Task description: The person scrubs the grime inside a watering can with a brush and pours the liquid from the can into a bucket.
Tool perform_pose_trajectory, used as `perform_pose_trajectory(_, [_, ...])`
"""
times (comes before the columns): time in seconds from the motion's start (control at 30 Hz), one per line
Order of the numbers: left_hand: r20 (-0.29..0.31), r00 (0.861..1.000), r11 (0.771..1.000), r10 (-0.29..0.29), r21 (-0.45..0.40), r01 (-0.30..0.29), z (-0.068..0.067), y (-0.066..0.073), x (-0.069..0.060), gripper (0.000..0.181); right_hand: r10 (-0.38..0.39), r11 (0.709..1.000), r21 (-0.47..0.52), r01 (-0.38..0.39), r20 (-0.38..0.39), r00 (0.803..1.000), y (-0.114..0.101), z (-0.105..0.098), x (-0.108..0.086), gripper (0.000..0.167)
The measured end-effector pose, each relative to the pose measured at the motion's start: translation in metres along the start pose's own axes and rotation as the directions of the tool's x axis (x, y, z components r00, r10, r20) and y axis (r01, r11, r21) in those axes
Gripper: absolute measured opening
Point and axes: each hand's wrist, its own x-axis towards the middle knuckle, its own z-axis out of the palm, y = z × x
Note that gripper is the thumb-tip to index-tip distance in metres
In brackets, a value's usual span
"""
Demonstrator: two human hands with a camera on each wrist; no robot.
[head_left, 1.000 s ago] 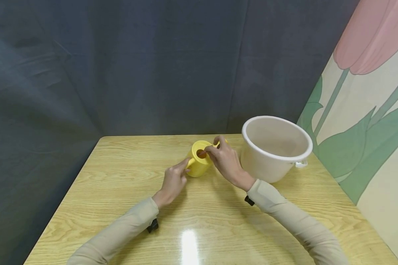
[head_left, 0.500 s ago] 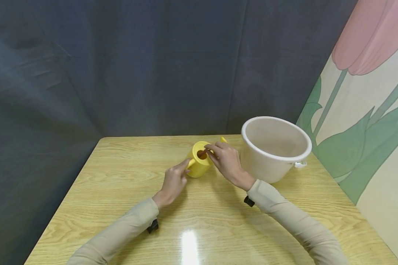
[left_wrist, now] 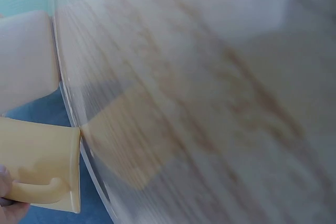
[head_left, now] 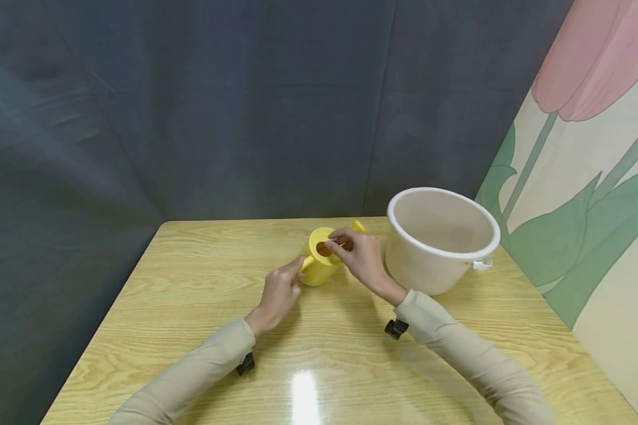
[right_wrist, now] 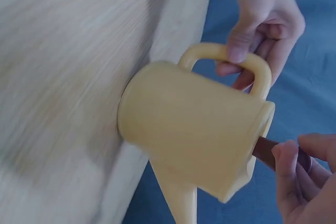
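Note:
A yellow watering can [head_left: 319, 273] stands on the wooden table, seen side-on in the right wrist view, its spout [right_wrist: 177, 192] pointing away from the handle. My left hand [head_left: 277, 293] holds the can's handle [right_wrist: 210, 52], thumb on top and fingers through the loop. Over the round opening on top, my right hand [head_left: 363, 254] pinches a dark brown, flat-looking piece [right_wrist: 265, 152]. One end of that piece goes inside the can; how far it reaches is hidden. In the left wrist view, the can [left_wrist: 39, 150] shows at the lower left with some left fingertips on the handle.
A white bucket [head_left: 430, 274] stands right of the can, close to my right hand, with a white handle fitting [head_left: 482, 264] at its rim. Behind the table [head_left: 202, 265] hangs a dark blue curtain [head_left: 266, 118]. A wall with painted tulips [head_left: 590, 236] borders the right side.
My right hand has turned slightly and its fingers have curled in at the opening, so more of the spout shows behind it. The left hand and can stay almost still.

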Motion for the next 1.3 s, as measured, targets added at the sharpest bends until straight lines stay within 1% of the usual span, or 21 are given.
perform_pose_trajectory(0.07, [0.000,1.000,1.000,0.000,-0.002,0.000,0.000,0.000,0.000,0.050,0.073,0.991,0.108,-0.075,0.023,0.997,-0.002,-0.001,0.001,0.014])
perform_pose_trajectory(0.17, [0.000,1.000,1.000,-0.001,-0.005,0.001,0.000,0.001,0.001,0.050,0.151,0.954,0.251,-0.163,0.068,0.986,-0.021,-0.010,0.002,0.017])
perform_pose_trajectory(0.23, [-0.001,1.000,1.000,0.001,-0.007,-0.001,-0.001,0.001,0.001,0.050,0.182,0.930,0.308,-0.202,0.094,0.979,-0.030,-0.014,0.002,0.019])
perform_pose_trajectory(0.3, [-0.002,1.000,1.000,0.002,-0.010,-0.002,-0.001,0.001,0.001,0.049,0.206,0.908,0.346,-0.235,0.119,0.971,-0.033,-0.015,0.003,0.020])
perform_pose_trajectory(0.47, [0.006,1.000,1.000,-0.001,-0.018,0.001,-0.001,0.001,0.000,0.051,0.281,0.845,0.423,-0.326,0.167,0.945,-0.009,-0.003,0.004,0.021])
perform_pose_trajectory(0.53, [0.010,1.000,1.000,-0.005,-0.018,0.005,-0.001,0.002,-0.001,0.051,0.308,0.822,0.444,-0.356,0.179,0.934,-0.006,-0.002,0.004,0.020])
perform_pose_trajectory(0.63, [0.009,1.000,1.000,-0.001,-0.017,0.001,-0.002,0.002,-0.001,0.052,0.335,0.790,0.476,-0.385,0.191,0.923,-0.006,-0.001,0.005,0.022])
perform_pose_trajectory(0.77, [0.003,1.000,1.000,0.006,-0.012,-0.006,-0.002,0.002,-0.001,0.050,0.349,0.757,0.518,-0.399,0.196,0.916,-0.007,-0.002,0.004,0.020])
perform_pose_trajectory(0.83, [0.007,1.000,1.000,0.008,-0.010,-0.008,-0.002,0.002,0.000,0.049,0.358,0.745,0.529,-0.406,0.196,0.913,-0.008,-0.003,0.004,0.018])
perform_pose_trajectory(1.1, [0.027,0.999,0.999,0.028,0.017,-0.029,-0.002,0.004,0.000,0.050,0.382,0.722,0.550,-0.420,0.189,0.905,-0.013,-0.008,0.005,0.020])
perform_pose_trajectory(1.2, [0.026,0.999,0.999,0.038,0.020,-0.039,-0.002,0.004,0.000,0.050,0.385,0.720,0.562,-0.407,0.165,0.908,-0.017,-0.013,0.006,0.020])
perform_pose_trajectory(1.3, [0.021,0.999,0.999,0.046,0.019,-0.047,-0.002,0.005,0.001,0.050,0.378,0.728,0.573,-0.377,0.124,0.917,-0.021,-0.019,0.007,0.017])
